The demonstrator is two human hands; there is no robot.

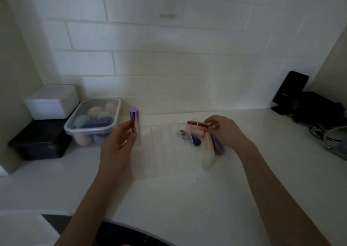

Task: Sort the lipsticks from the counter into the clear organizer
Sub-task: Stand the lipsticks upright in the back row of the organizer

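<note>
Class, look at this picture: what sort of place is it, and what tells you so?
Probably a bathroom or vanity counter: a white tiled wall, a lidded tub of makeup sponges, and lipsticks beside a clear organizer.

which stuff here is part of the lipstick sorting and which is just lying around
Job: purple lipstick in left hand; dark red lipstick at right hand; lipstick pile; clear organizer.

Lying about: sponge tub; white box; black box; black pouch.

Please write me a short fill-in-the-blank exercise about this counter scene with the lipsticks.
1. The left hand holds a ____ lipstick upright.
2. The right hand pinches a dark red lipstick with its ____.
3. The lidded tub beside the clear organizer holds makeup ____.

Missing words: purple; fingers; sponges
</note>
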